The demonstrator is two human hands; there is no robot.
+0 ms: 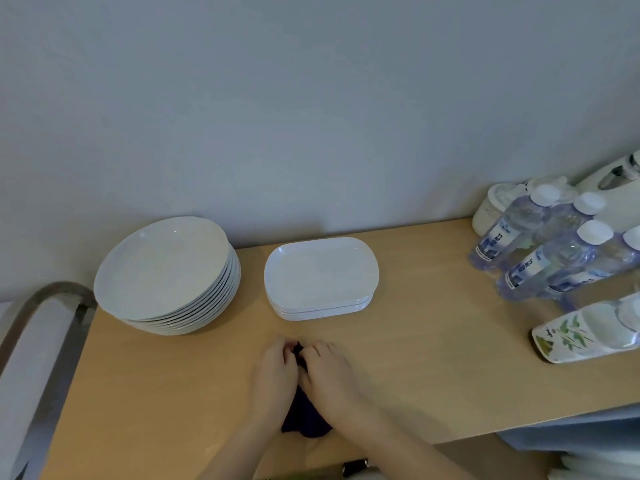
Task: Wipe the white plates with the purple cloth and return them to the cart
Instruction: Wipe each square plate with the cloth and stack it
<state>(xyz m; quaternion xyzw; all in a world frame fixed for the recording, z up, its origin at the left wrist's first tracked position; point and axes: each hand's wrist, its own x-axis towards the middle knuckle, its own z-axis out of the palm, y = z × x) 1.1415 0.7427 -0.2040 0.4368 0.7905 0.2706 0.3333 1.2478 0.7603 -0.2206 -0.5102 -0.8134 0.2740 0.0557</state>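
Note:
A dark purple cloth (304, 419) lies bunched on the wooden tabletop (433, 368) near its front edge. My left hand (273, 375) and my right hand (332, 375) sit side by side over it, both pinching its far end with curled fingers. Most of the cloth is hidden under my hands. Behind them stands a stack of several round white plates (162, 268) at the left. To its right sits a stack of several white oblong plates (320, 271). Neither stack is touched.
A cart with a metal handle (41, 306) shows at the far left edge. Several water bottles (540, 247) and a white kettle (620, 192) crowd the back right, with a floral-printed white dish (588, 334) in front of them. The wall runs close behind the plates.

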